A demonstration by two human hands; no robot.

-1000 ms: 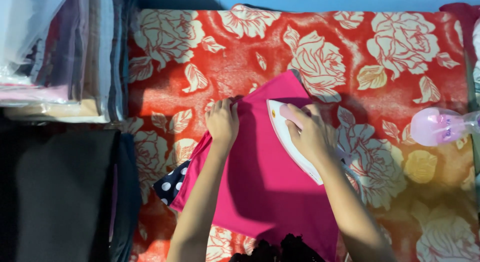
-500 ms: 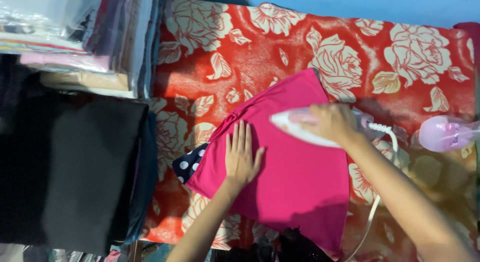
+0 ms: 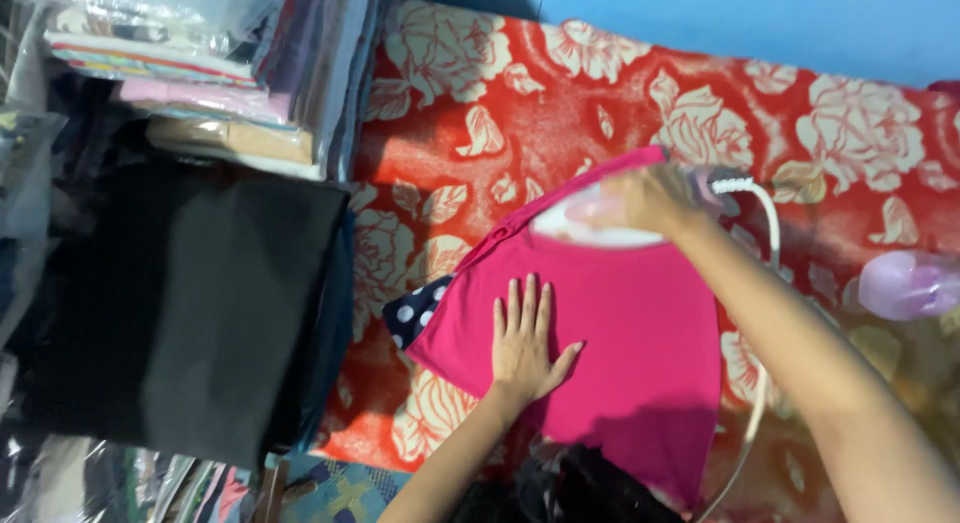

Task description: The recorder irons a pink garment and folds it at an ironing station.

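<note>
right hand (image 3: pixel 655 195) gripping iron (image 3: pixel 590 221) at pink cloth's (image 3: pixel 610 353) far edge | left hand (image 3: pixel 525 335) flat, fingers spread, mid-cloth | risk: iron sliding back could burn fingers; cord (image 3: pixel 765 283) may snag

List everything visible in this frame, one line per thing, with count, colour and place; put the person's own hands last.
pink garment: one, magenta, spread flat on the blanket, centre.
clothes iron: one, white and pale pink, blurred, on the garment's far edge.
iron cord: one, white, runs down the right side.
polka-dot cloth: one, dark with white dots, peeking from under the garment's left corner.
floral blanket: one, red with cream roses, covering the work surface.
black fabric: one, left.
stack of folded clothes: one, mixed colours, some in clear plastic, upper left.
lilac object: one, rounded, right edge; kind unclear.
left hand: flat on the garment.
right hand: grips the iron.
</note>
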